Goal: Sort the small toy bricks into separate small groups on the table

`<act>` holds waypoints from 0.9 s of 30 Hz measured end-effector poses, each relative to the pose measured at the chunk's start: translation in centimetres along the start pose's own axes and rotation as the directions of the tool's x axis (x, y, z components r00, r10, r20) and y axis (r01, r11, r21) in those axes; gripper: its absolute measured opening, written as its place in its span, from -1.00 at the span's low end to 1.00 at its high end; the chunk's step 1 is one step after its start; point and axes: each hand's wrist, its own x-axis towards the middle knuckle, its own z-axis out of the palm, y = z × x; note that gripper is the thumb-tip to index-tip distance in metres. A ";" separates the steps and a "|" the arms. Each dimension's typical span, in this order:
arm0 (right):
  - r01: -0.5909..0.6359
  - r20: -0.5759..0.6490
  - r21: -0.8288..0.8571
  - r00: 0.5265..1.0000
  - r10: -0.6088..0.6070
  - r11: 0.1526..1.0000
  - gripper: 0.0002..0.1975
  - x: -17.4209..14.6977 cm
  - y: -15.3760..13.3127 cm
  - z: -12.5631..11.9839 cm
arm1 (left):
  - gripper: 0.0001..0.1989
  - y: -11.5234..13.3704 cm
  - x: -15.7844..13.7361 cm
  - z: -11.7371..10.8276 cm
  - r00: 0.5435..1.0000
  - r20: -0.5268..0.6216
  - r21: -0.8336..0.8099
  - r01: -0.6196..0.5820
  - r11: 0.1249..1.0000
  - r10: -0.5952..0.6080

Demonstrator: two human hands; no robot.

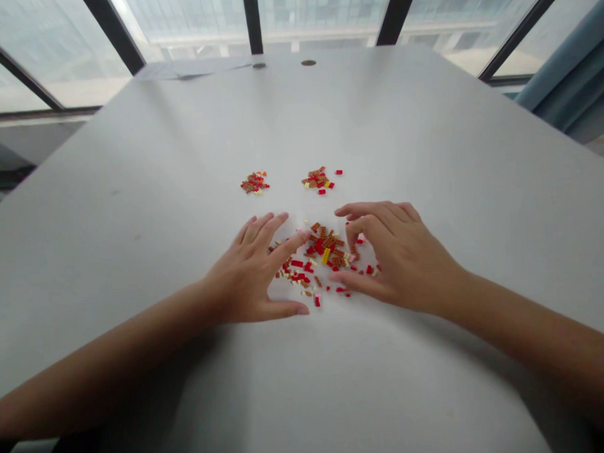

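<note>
A loose pile of small building bricks (327, 242) in brown, red, cream and yellow lies on the white table between my hands. My left hand (256, 272) rests at the pile's left side, fingers spread and thumb stretched out below, holding nothing. Over the right side of the pile is my right hand (393, 256), its fingers curved and its thumb apart from them. No brick shows in its grasp. A yellow brick (326, 255) stands out in the pile's middle. Part of the pile is hidden by the fingers of both hands.
Two smaller brick heaps lie farther back: a left heap (255, 183) and a right heap (318, 180), with a single red brick (339, 172) beside the latter. Paper (190, 70) lies at the table's (297, 120) far edge, before the windows. A blue curtain (570, 74) hangs at the right.
</note>
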 end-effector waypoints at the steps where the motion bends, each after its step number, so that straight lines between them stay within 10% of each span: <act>1: -0.060 0.038 -0.001 0.997 0.060 0.998 -0.68 0.2 0.5 -0.5 | 0.07 0.0 0.0 0.0 1.000 0.005 0.003 0.003 1.000 -0.003; 7: -0.399 0.196 -0.051 0.895 0.401 0.916 -0.69 0.6 3.4 -2.1 | 0.07 0.1 -0.2 -0.2 0.999 0.042 -0.007 0.022 1.000 -0.021; 19: -0.238 0.330 0.128 0.926 0.185 0.963 -0.60 0.6 1.8 -0.6 | 0.07 0.2 -0.1 -0.1 1.000 0.013 -0.007 0.019 1.000 -0.019; 27: -0.316 0.343 -0.124 0.876 0.340 0.941 -0.68 -0.1 2.9 -2.9 | 0.06 -0.1 -0.3 -0.1 0.999 0.038 -0.028 0.023 0.999 -0.022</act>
